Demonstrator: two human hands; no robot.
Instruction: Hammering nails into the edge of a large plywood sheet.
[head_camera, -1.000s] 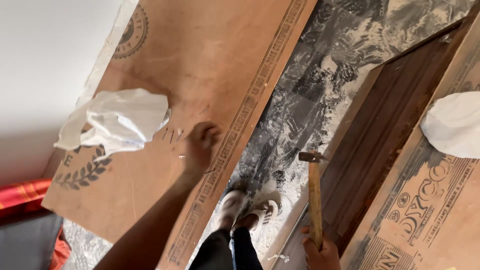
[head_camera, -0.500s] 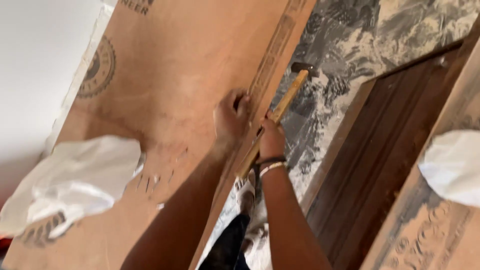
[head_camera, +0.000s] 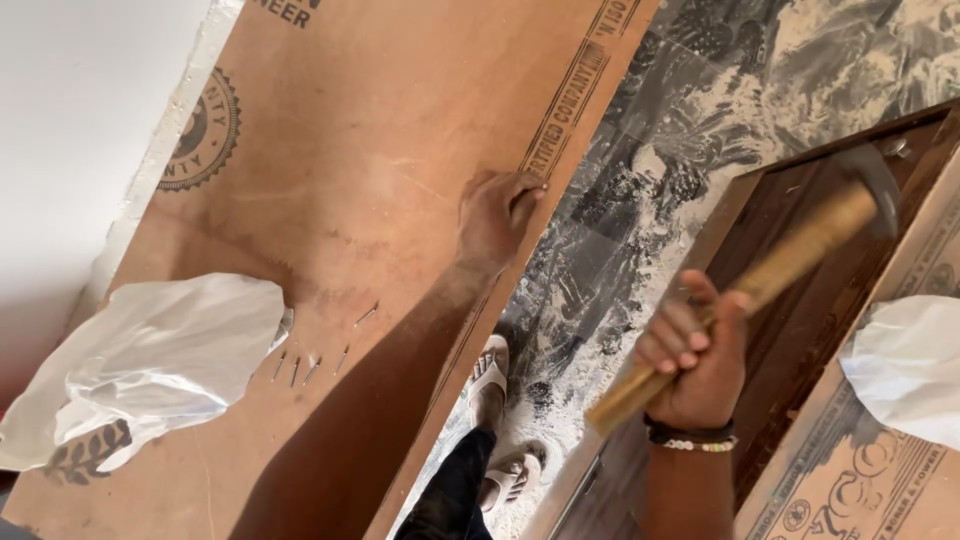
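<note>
Head view, looking down at a plywood sheet (head_camera: 380, 200) lying flat over a dusty marbled floor (head_camera: 640, 200). The left hand (head_camera: 497, 215) rests near the sheet's right edge, fingers pinched together at the printed border, apparently steadying a small nail there; the nail itself is too small to make out. The right hand (head_camera: 697, 365) is clenched around the wooden handle of a hammer (head_camera: 760, 285), which is raised and tilted, its blurred metal head up toward a dark wooden panel (head_camera: 800, 300). Several loose nails (head_camera: 315, 362) lie on the sheet beside a crumpled white plastic bag (head_camera: 150, 365). The person's sandalled feet (head_camera: 495, 420) stand on the floor between sheet and panel.

Risk, as judged: the pinching fingertips sit directly where the hammer would land, so a slightly off-line blow could strike them. A nail so near the edge may bend or split the ply.
</note>
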